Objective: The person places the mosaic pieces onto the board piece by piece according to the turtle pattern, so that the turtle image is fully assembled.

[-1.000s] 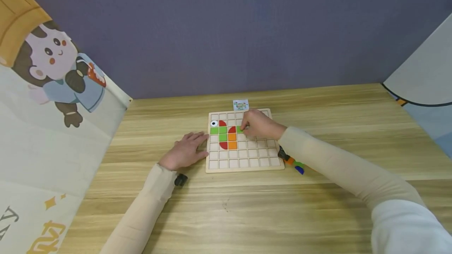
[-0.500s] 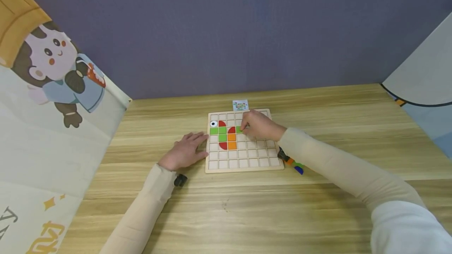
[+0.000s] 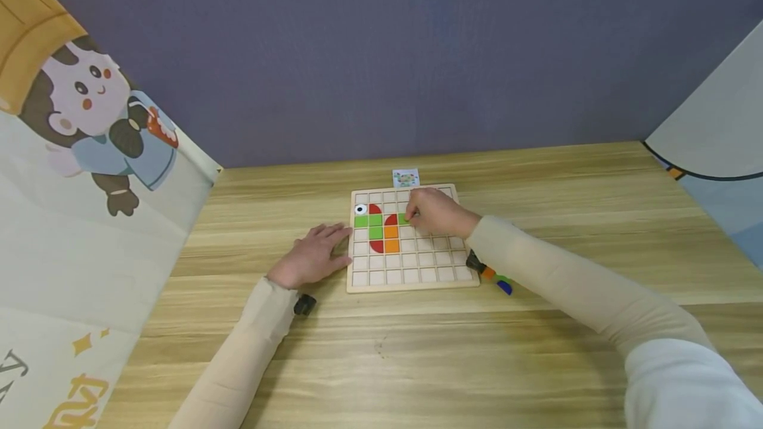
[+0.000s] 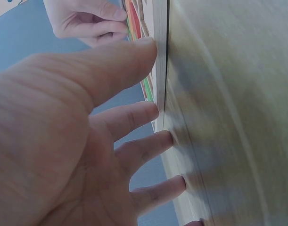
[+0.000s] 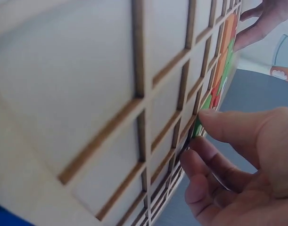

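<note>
A green tile (image 3: 403, 219) is pinched between thumb and forefinger of the right hand (image 3: 440, 212), at an upper-middle cell of the wooden grid board (image 3: 413, 287), just right of a red rounded tile (image 3: 391, 220). The board's left edge is touched by the left hand (image 3: 311, 258), fingers spread and nothing grasped. Main risk, as judged: the green tile could be caught on a cell ridge and left tilted if one side is let go first. The red rounded tile could also be nudged by the fingertips, and the board could be slid if pushed sideways (the left hand's touch looks light). The loose blue piece (image 3: 505, 288) and its neighbours could be swept along by the right sleeve (image 3: 554, 277) if the forearm is dropped. Hard to make out: whether the green tile is seated flat, since its right side is covered by the fingers; the cells behind the right hand; how many loose pieces are hidden by the sleeve and the black wrist camera (image 3: 474, 261). The print on the small card (image 3: 406, 178) is too small to be read.
</note>
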The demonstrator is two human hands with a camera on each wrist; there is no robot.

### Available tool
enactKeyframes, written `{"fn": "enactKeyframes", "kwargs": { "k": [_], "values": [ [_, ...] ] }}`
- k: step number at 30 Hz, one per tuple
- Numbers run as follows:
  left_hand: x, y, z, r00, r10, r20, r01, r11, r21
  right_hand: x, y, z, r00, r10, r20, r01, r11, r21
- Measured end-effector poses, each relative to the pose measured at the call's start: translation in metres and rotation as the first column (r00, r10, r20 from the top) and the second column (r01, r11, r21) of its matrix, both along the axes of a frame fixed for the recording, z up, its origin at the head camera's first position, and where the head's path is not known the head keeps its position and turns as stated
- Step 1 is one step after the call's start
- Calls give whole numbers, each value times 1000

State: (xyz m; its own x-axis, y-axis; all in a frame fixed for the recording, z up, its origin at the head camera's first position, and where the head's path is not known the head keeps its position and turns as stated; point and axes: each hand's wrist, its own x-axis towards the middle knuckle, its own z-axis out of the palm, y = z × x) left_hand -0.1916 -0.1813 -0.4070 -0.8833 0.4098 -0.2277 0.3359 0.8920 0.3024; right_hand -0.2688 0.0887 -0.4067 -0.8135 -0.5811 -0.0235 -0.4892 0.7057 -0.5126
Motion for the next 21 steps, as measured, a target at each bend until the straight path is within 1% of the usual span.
{"fn": "enactKeyframes", "kwargs": {
  "k": [3,7,11,14,18,21],
  "values": [
    [1,0,0,1000,0,5,0,1000,-3,3,2,1,999,37,-9,-37,999,-7],
    [1,-1,1,1000,-2,9,2,1000,-8,7,8,2,994,106,3,-105,994,-26],
    [2,-1,1,1000,-6,7,6,1000,-5,8,17,0,990,144,3,-143,989,-36],
    [3,-2,1,1000,-9,5,9,1000,-4,11,26,1,991,134,-3,-134,989,-55],
    [3,-1,1,1000,-14,5,14,1000,-5,17,45,9,996,93,-9,-93,993,-79],
    [3,-2,1,1000,-19,4,19,1000,0,21,62,12,997,69,-20,-70,995,-67]
  ]
}}
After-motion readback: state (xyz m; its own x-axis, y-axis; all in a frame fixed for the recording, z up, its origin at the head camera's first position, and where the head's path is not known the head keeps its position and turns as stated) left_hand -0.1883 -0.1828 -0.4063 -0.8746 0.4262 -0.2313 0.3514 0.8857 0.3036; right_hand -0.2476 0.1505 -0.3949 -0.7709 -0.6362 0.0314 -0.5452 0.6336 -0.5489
